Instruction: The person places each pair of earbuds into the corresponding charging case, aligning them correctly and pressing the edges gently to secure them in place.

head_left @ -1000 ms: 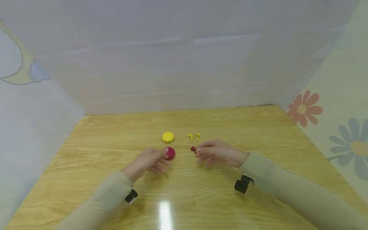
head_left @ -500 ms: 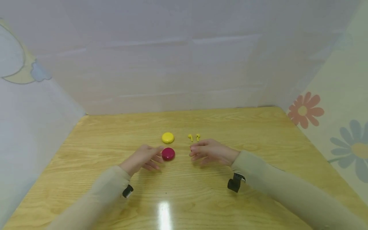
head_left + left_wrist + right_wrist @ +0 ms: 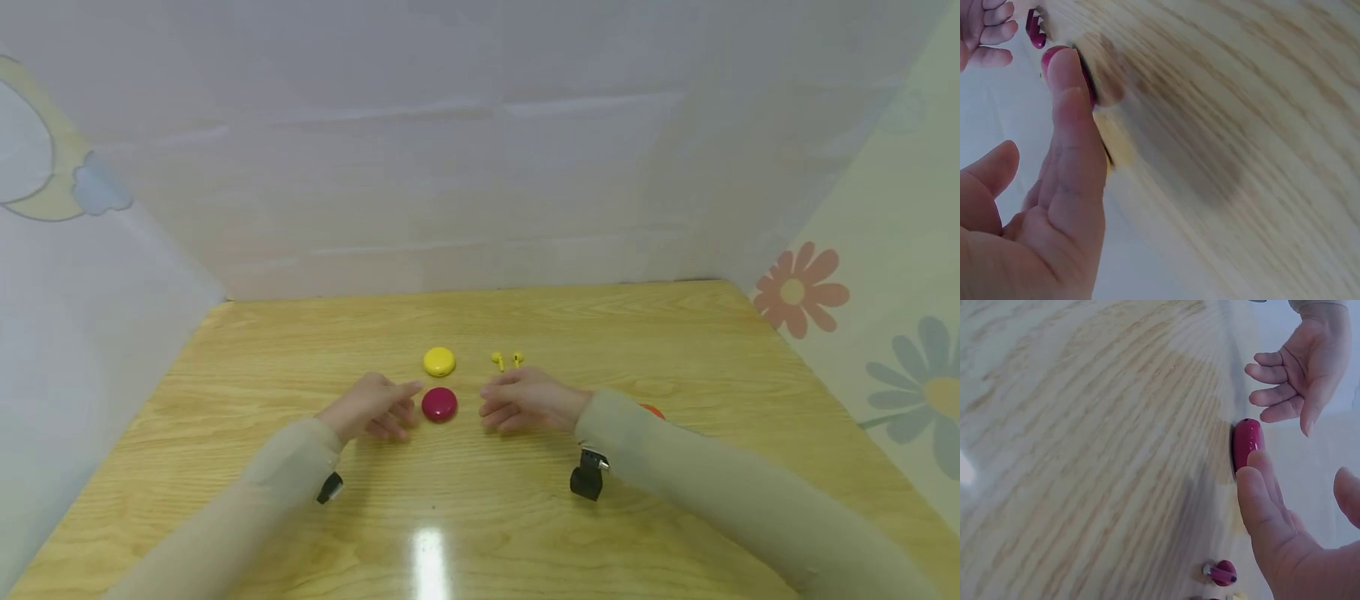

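Note:
A glossy crimson round earbud case point(image 3: 439, 405) lies on the wooden table between the two hands. To its left is my left hand point(image 3: 373, 407), fingers relaxed and holding nothing, thumb pointing toward the case. My right hand point(image 3: 528, 400) hovers on the other side, palm facing the case, its fingers loosely extended with nothing between them. Near the right hand, a crimson earbud point(image 3: 1225, 574) lies on the table in the right wrist view; in the head view the hand hides it. The left wrist view shows crimson earbuds point(image 3: 1035, 29) beyond the crimson case point(image 3: 1054, 57).
Behind the crimson case sits a yellow round case point(image 3: 438, 362). Two yellow earbuds point(image 3: 517, 359) lie to its right, just past the right hand. An orange-red edge of something point(image 3: 652, 411) peeks out behind the right sleeve. Walls enclose the table point(image 3: 300, 333) at back and sides.
My left hand has drawn back leftward off the crimson case. My right hand has moved left, covering the crimson earbud in the head view. The orange-red edge has come into sight.

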Available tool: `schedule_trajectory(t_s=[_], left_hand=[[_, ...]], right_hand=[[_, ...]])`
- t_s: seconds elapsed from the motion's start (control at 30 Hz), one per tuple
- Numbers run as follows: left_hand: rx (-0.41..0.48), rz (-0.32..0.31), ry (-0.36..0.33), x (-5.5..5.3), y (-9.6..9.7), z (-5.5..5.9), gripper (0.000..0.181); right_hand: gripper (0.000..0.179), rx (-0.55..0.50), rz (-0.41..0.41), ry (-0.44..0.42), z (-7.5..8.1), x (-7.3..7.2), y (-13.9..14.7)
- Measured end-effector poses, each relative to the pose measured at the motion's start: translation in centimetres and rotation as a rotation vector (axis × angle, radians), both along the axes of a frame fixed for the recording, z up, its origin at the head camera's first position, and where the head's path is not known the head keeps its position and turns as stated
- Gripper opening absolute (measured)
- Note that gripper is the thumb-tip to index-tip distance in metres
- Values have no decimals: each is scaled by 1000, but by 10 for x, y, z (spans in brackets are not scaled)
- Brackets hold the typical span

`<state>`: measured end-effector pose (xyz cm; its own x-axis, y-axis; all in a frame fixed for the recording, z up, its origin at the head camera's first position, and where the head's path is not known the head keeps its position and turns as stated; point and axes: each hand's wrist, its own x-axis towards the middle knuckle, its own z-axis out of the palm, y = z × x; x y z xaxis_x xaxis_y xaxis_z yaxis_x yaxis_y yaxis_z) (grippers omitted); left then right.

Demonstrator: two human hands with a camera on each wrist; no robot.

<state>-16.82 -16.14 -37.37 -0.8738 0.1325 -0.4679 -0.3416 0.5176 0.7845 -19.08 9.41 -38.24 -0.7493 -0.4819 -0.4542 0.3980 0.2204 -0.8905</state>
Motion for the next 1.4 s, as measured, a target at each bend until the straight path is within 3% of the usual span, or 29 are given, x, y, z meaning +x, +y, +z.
schedule_trajectory(t_s=[0.23, 0.57, 1.07, 1.4], left_hand=[[21, -20, -72, -7, -3, -11, 51], [128, -5, -206, -16, -4, -12, 48], [130, 85, -184, -17, 0, -23, 41], [158, 105, -179, -18, 2, -25, 41]], right_hand=[[39, 0, -2, -42, -9, -1, -15], [39, 30, -42, -105, -13, -7, -34], [34, 1, -56, -125, -25, -11, -47], [34, 1, -77, -143, -28, -15, -49]])
